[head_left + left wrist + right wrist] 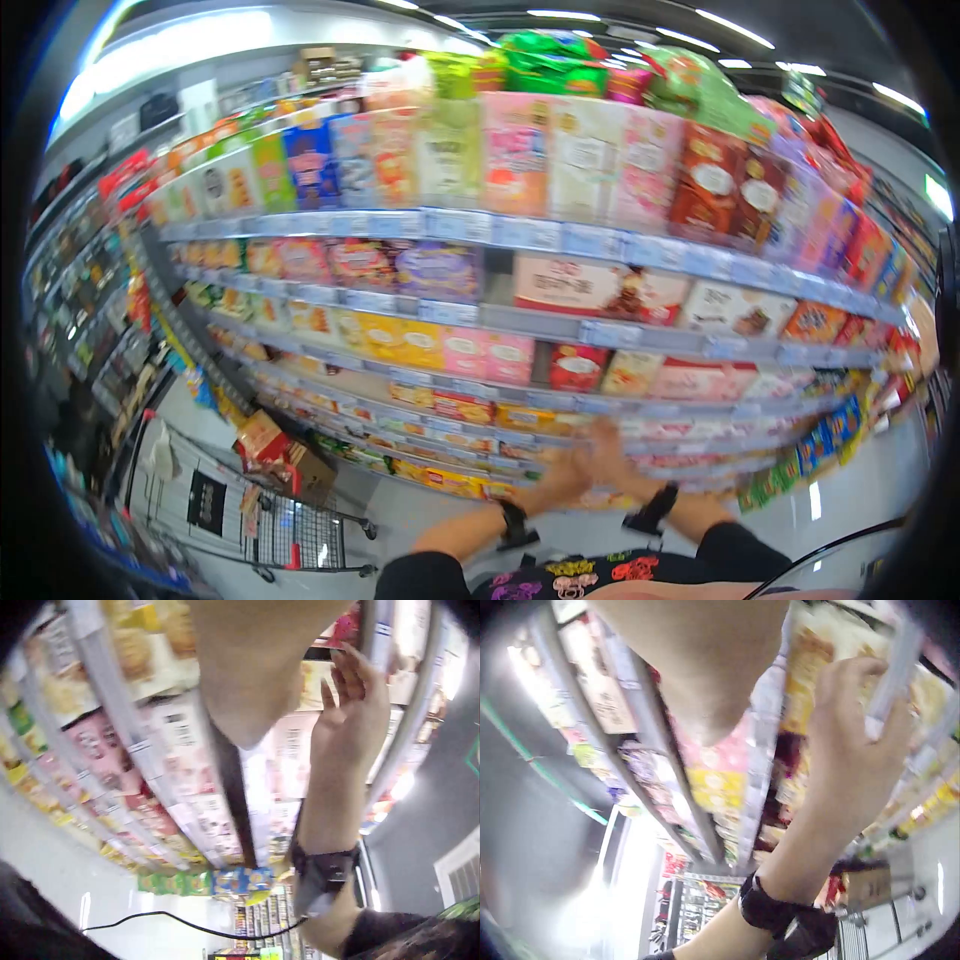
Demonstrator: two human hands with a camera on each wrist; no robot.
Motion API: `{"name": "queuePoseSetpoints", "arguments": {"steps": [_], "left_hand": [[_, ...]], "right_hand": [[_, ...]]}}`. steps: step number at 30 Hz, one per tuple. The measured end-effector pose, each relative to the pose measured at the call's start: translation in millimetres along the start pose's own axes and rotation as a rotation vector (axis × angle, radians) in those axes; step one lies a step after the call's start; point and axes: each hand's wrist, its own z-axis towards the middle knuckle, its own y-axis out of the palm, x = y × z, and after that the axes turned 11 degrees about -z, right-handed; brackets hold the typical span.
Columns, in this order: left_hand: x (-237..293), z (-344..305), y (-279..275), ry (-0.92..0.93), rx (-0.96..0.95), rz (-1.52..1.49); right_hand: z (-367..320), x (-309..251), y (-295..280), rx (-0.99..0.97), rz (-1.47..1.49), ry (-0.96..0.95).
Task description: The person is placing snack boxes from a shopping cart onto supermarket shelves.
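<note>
My left hand [563, 478] and right hand [608, 455] are close together in front of the lower shelves, overlapping in the head view and blurred. In the left wrist view, my right hand [351, 731] is raised palm up with loosely bent fingers and nothing in it. My left hand [859, 731] appears in the right wrist view with its fingers loosely bent; a pale shelf strip shows through the gap between them. Each wrist wears a black strap with a small device, as on the right wrist [652, 508]. Behind the hands are boxed snacks, including yellow packs [530, 418].
A tall supermarket shelf [560, 240] full of colourful boxes curves across the view, with bagged goods [555, 65] on top. At lower left stands a shopping cart [300, 535] beside a brown carton [312, 475]. Hanging blue and green packets [830, 440] line the right end.
</note>
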Motion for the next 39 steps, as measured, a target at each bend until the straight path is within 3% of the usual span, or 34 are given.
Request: {"name": "queuePoseSetpoints", "arguments": {"steps": [1, 2, 3, 4, 5, 6, 7, 10, 12, 14, 17, 20, 22, 24, 26, 28, 33, 34, 35, 37, 38, 39], "left_hand": [[-17, -46, 54, -0.009, -0.044, -0.012], [-33, -98, 108, 0.044, 0.001, 0.017], [-31, -140, 104, -0.214, -0.761, -0.087], [-23, -183, 98, -0.549, -0.972, -0.252], [-16, -226, 89, -0.777, -0.823, -0.413], [-11, -261, 57, -0.936, -0.803, -0.472], [-35, -320, 101, -0.981, -0.791, -0.630], [-14, -429, 77, -1.578, -0.280, -0.551], [2, -483, 51, -1.655, -0.141, -0.465], [9, -524, 23, -1.729, -0.081, -0.551], [36, -570, -9, -1.841, 0.313, -0.500], [73, -604, -19, -1.919, 0.539, -0.422], [85, -634, 8, -1.987, 0.431, -0.465], [101, -633, 12, -2.240, 0.518, -0.948], [110, -635, 18, -2.085, 0.351, -0.920], [101, -660, 52, -1.771, 0.309, -0.956], [70, -683, 13, -1.595, 0.321, -0.836], [68, -689, -6, -1.567, 0.305, -0.813], [65, -700, -27, -1.637, 0.301, -0.850], [50, -719, -63, -1.872, 0.317, -0.981], [38, -742, -63, -1.670, 0.291, -0.727], [28, -755, -85, -1.469, 0.119, -0.497]], "right_hand": [[-35, -6, 50, -0.269, 0.144, 0.044], [-59, -19, 80, -0.786, 0.284, 0.065], [-95, -27, 121, -0.983, 0.395, -0.056], [-116, -43, 143, -1.081, 0.378, -0.197], [-134, -52, 156, -1.182, 0.352, -0.350], [-154, -64, 180, -1.306, 0.354, -0.357], [-177, -67, 203, -1.430, 0.363, -0.375], [-206, -81, 239, -1.663, 0.379, -0.466], [-276, -46, 327, -1.534, 0.155, -1.025], [-279, -63, 332, -1.646, -0.100, -0.577], [-271, -128, 353, -1.341, 0.063, 0.267], [-299, -183, 439, -1.347, 0.513, 0.516], [-242, -277, 401, -1.404, 0.609, 0.500], [-208, -349, 373, -1.419, 0.787, 0.407], [-199, -401, 376, -1.415, 0.933, 0.274], [-198, -441, 381, -1.382, 1.030, 0.083], [-118, -545, 353, -1.315, 1.153, -0.151], [-107, -564, 355, -1.322, 1.198, -0.157], [-94, -579, 361, -1.252, 1.151, -0.253], [-78, -607, 384, -1.237, 1.133, -0.225], [-71, -620, 396, -1.227, 1.120, -0.218], [-68, -634, 407, -1.239, 1.080, -0.222]]}}
